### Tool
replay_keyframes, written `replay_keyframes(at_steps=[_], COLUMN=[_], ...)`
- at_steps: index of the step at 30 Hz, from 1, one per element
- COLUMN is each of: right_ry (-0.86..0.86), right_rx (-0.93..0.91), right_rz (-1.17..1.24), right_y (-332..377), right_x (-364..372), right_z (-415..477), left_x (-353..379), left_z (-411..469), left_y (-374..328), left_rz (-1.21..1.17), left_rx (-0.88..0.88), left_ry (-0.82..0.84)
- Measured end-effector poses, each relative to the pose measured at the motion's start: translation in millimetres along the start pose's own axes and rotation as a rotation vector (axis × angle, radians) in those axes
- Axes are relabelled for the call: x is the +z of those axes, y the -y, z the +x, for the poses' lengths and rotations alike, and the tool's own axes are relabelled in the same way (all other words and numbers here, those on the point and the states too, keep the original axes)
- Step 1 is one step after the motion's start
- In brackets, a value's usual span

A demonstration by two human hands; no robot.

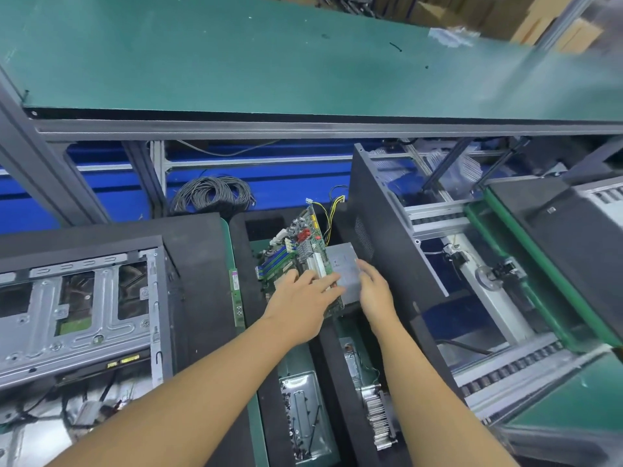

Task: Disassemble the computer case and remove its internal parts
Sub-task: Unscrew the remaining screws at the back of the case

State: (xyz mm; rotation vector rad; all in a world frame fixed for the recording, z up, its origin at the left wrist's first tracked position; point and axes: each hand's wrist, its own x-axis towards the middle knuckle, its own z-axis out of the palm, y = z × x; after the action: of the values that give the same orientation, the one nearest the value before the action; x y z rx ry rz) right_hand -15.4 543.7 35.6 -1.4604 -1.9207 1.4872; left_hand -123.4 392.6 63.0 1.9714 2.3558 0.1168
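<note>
Head view: the green printed circuit motherboard with blue memory slots and white connectors (301, 252) is already out of the case. It stands tilted on edge at the far end of the middle slot between black foam dividers (242, 264) on the lower bench. It likely stands on edge so that the removed parts are kept apart and unscratched.

The left hand (300, 303) lies over the board's near edge with its fingers (328, 286) spread and fairly straight, apparently steadying the board. The right hand (374, 291) is against the flat grey metal box (342, 264) just beside the board. Its fingers are gently bent, and whether they clasp the box cannot be told.

A tall black perforated side panel (381, 224) stands upright to the right of the box. Nearer the front edge of the bench, a finned silver heat sink (377, 414) and a grey metal plate (303, 419) lie in the slots. A slim green memory stick (237, 298) rests along the left divider.

The stripped grey steel chassis (77, 308) lies at the left edge, and a coil of grey cable (212, 197) lies toward the back.

The yellow stickers on the chassis, the label on the memory stick and the faint marks on the box are too blurred to read.
</note>
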Motion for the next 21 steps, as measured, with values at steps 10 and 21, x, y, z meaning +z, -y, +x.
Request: replay_keyframes(at_steps=[10,21], right_ry=[-0.126,-0.235], right_rx=[0.005,-0.174], right_rz=[0.141,-0.012], right_y=[-3.6,15.0], right_x=[-24.1,-23.6], right_z=[-55.0,-87.9], left_x=[8.1,-6.6], left_z=[22.3,-5.3], left_y=[-27.2,-30.1], left_rz=[0.050,-0.162], left_rx=[-0.046,-0.097], left_ry=[0.219,0.085])
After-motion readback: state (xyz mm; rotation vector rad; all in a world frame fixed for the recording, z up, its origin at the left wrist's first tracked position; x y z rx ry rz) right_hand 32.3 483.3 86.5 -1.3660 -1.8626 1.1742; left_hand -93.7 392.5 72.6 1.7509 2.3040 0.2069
